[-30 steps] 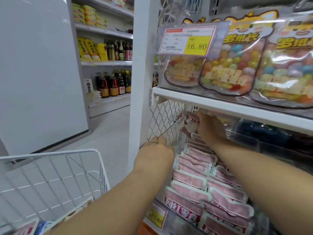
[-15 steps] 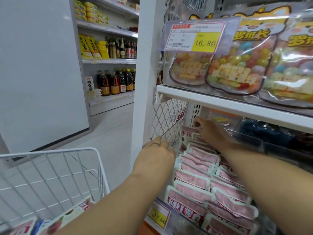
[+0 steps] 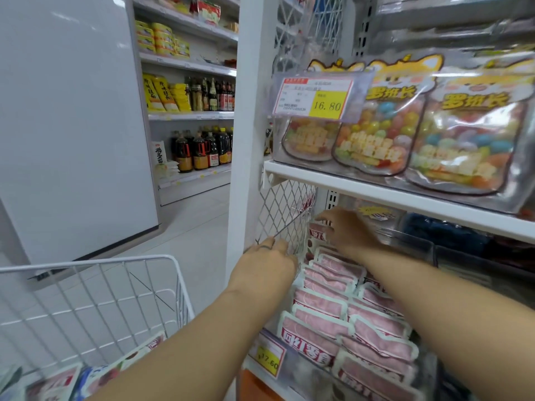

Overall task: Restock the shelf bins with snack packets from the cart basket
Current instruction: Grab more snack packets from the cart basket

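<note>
Reaching deep into the bin (image 3: 307, 371), your right hand (image 3: 348, 234) is nearer. The upright rear packet (image 3: 317, 236) sits just under its fingers (image 3: 323, 219), long edge across the row. Those fingers lie fairly straight, and any pinch is hidden. Your left hand (image 3: 265, 266) touches the mesh (image 3: 285, 209), grip unclear.

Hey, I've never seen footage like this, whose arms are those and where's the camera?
No machine here: a camera worn on a person's head looks forward and down, so both bare arms are the wearer's. The left hand rests against the unit's mesh side panel. The right hand reaches to the back of a bin, touching an upright packet; whether it grips it is unclear. Rows of pink snack packets fill that bin. Lower left is the white wire cart basket, with more packets in it. Bags of coloured sweets stand on the shelf above.
</note>
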